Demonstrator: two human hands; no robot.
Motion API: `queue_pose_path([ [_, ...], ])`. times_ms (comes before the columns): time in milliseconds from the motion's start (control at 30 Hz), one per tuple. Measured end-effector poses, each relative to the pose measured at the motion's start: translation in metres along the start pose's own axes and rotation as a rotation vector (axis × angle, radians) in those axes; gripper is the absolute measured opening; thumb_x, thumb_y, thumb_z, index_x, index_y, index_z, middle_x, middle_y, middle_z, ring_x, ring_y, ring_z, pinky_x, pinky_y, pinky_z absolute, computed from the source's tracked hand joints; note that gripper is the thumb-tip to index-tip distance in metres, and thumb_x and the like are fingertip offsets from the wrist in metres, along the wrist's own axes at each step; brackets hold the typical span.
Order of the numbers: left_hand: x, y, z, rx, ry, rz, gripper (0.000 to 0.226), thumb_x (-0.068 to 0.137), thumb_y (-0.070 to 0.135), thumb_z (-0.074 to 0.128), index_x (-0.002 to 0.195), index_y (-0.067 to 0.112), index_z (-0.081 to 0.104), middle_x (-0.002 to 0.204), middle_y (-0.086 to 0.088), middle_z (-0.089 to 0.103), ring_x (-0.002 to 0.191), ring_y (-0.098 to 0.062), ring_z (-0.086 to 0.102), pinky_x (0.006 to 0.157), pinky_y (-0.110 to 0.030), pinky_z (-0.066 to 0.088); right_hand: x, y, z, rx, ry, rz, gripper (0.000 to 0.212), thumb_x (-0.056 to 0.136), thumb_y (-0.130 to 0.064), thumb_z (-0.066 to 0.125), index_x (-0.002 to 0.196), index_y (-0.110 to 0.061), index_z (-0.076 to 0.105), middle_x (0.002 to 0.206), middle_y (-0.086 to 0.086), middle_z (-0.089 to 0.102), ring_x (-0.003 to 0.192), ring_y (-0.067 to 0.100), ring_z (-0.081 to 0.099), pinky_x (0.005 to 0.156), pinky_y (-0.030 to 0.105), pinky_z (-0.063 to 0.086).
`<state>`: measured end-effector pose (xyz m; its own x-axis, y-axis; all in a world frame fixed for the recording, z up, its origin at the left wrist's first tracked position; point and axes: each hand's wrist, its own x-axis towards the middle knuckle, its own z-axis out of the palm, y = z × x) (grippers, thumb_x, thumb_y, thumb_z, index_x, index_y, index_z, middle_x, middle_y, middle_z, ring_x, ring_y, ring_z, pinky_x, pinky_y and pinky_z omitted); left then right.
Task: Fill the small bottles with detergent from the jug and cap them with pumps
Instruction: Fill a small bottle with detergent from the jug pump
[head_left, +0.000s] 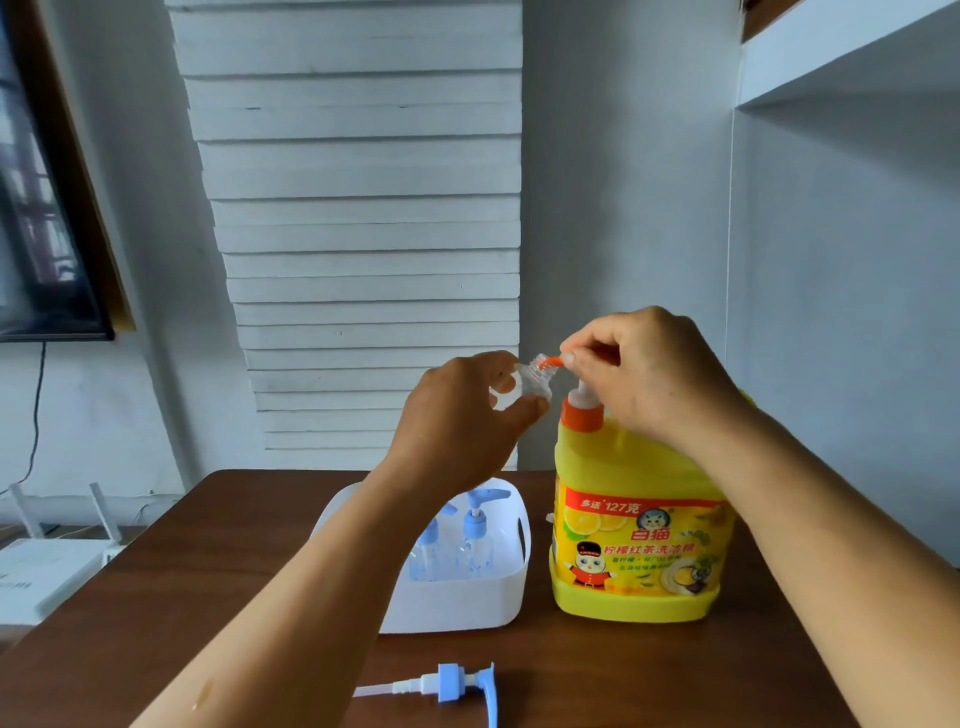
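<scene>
What the next press depends on is how the bottle's mouth meets the spout (551, 362) of the jug's pump. The left hand (462, 415) grips a small clear bottle (530, 382) in the air just left of the jug (639, 519), fingers and thumb curled round its body, and tilts it so its long axis leans up and to the right, the threaded neck pointing at the orange spout tip. The tip sits at, or just inside, the mouth; how deep it goes is hard to tell. The right hand (644, 369) is curled over the pump head, fingertips pinching the spout near its root, above the orange collar (582, 418). So the right hand is the one placed to push down, while the left need only keep the neck under the tip. The bottle looks empty, though glare makes this unsure. My guess is that filling is about to begin, and that a slip of the mouth would send detergent over the left fingers. Below, on the brown counter (218, 571), a white tub (457, 597) just left of the jug holds more small bottles with blue pumps (475, 519) on them. A loose blue pump (457, 683) lies near the front edge, its tube pointing left, well clear of both hands. Nothing stands between bottle and spout.
</scene>
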<state>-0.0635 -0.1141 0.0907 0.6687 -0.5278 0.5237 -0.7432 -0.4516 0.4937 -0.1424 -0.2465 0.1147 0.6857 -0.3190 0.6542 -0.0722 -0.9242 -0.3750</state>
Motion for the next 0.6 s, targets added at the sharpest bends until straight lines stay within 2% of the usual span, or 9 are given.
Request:
queue_pose_path([
  [167,0.000,-0.003,0.002,-0.015,-0.003,-0.005,0.026,0.083,0.044,0.060,0.104,0.028,0.064,0.100,0.009,0.068,0.083,-0.009,0.059,0.066,-0.018,0.042,-0.007,0.004,0.009,-0.004,0.083,-0.023,0.019,0.089,-0.028,0.056,0.097,-0.017,0.070,0.094,0.005,0.072,0.082,0.018,0.061,0.071,0.023,0.044],
  [333,-0.007,-0.007,0.009,-0.015,-0.020,-0.009,0.023,0.083,0.041,0.061,0.102,0.027,0.064,0.098,0.009,0.068,0.086,-0.012,0.061,0.074,-0.027,0.047,-0.017,0.008,0.022,-0.046,0.108,-0.029,0.022,0.092,-0.029,0.052,0.101,-0.018,0.068,0.094,0.008,0.072,0.088,0.024,0.064,0.073,0.027,0.047],
  [600,0.000,-0.001,0.001,0.004,0.002,0.018,0.026,0.084,0.043,0.059,0.104,0.026,0.063,0.100,0.009,0.067,0.081,-0.008,0.056,0.064,-0.017,0.039,-0.007,0.002,0.006,-0.017,0.080,-0.061,0.021,0.091,-0.027,0.054,0.099,-0.015,0.069,0.096,0.005,0.072,0.080,0.016,0.059,0.071,0.021,0.039],
])
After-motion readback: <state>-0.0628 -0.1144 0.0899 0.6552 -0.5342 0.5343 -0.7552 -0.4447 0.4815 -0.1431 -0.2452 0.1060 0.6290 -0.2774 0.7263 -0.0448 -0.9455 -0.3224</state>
